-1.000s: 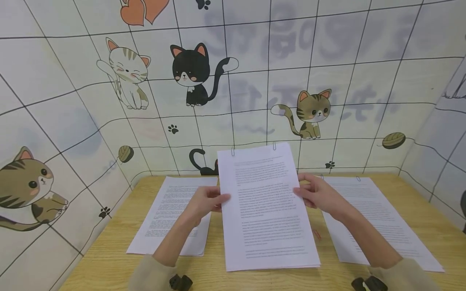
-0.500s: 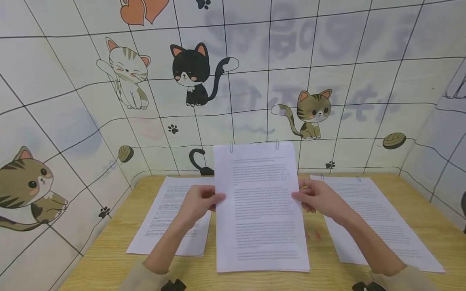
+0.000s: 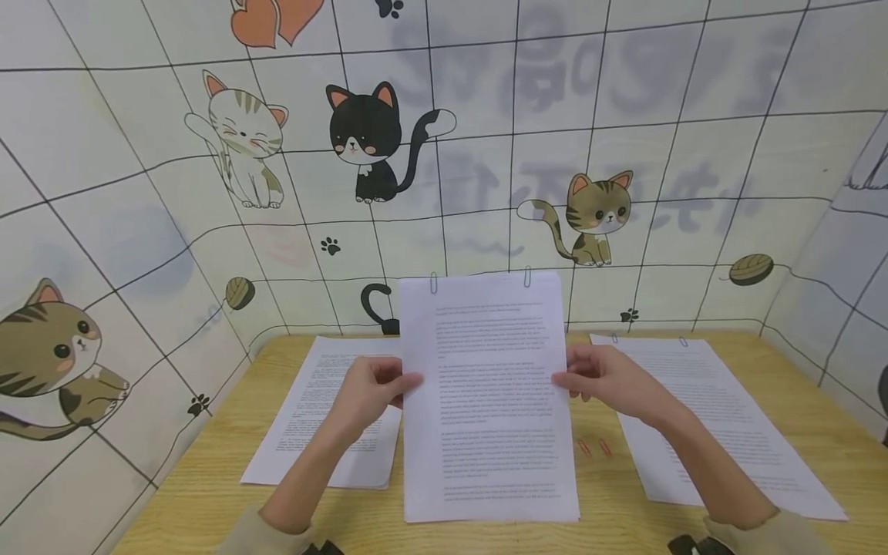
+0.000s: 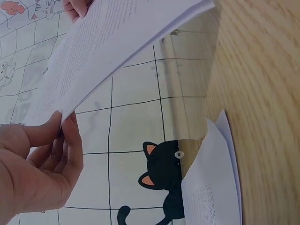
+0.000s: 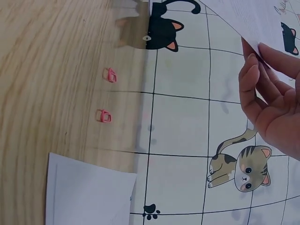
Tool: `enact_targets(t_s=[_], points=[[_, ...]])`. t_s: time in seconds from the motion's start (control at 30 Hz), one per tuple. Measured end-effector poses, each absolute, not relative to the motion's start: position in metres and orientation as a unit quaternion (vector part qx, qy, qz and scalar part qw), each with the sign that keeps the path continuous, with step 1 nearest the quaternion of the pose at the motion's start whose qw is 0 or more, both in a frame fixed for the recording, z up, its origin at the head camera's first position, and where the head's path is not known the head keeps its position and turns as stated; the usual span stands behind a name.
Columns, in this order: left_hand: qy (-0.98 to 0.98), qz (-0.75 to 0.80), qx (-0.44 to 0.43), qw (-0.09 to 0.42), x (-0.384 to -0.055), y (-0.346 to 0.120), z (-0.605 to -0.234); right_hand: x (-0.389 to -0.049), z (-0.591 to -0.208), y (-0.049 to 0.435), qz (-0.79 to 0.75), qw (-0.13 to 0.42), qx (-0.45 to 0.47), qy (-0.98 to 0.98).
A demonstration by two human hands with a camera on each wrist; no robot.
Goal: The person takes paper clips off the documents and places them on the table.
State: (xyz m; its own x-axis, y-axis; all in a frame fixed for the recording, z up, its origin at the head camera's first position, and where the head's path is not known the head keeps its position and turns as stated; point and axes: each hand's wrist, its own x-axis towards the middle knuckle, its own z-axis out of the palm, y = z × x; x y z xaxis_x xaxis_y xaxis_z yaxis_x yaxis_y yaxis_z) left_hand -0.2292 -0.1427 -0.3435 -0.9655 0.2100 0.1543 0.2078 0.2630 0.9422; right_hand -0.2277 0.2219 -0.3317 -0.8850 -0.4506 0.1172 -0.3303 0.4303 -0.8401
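Note:
A stack of printed paper [image 3: 486, 401] stands upright before me, raised over the table. Two paper clips [image 3: 433, 283] are fixed along its top edge. My left hand [image 3: 371, 393] pinches the left edge, thumb on the front and fingers behind. On the opposite edge, my right hand [image 3: 610, 378] pinches the sheets the same way. The left wrist view shows the stack [image 4: 108, 51] side on, its layers slightly parted at the lower edge. In the right wrist view, the right thumb and fingers [image 5: 276, 61] meet at the paper's edge.
Another printed stack [image 3: 340, 416] lies on the table at the left. At the right lies a clipped stack [image 3: 714, 424]. Two red paper clips [image 5: 110, 75] rest on the wooden table [image 3: 513, 539] between the held paper and the right stack. A cat-patterned wall covering [image 3: 479, 177] rises behind.
The held stack has straightened from a tilt and shifted left, both hands still pinching it. Both red paper clips now show fully beside it.

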Motion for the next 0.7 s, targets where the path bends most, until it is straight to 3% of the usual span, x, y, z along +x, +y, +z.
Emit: enact_targets(t_s=[0.37,0.7], points=[[0.806,0.579,0.124,-0.019,-0.225,-0.144,-0.340,-0.226,-0.327,0.219,-0.469,-0.019,-0.212,0.857],[0.826,0.542,0.143,-0.060,-0.221,-0.139,-0.341,-0.217,-0.318,0.218,-0.499,-0.142,-0.172,0.838]])
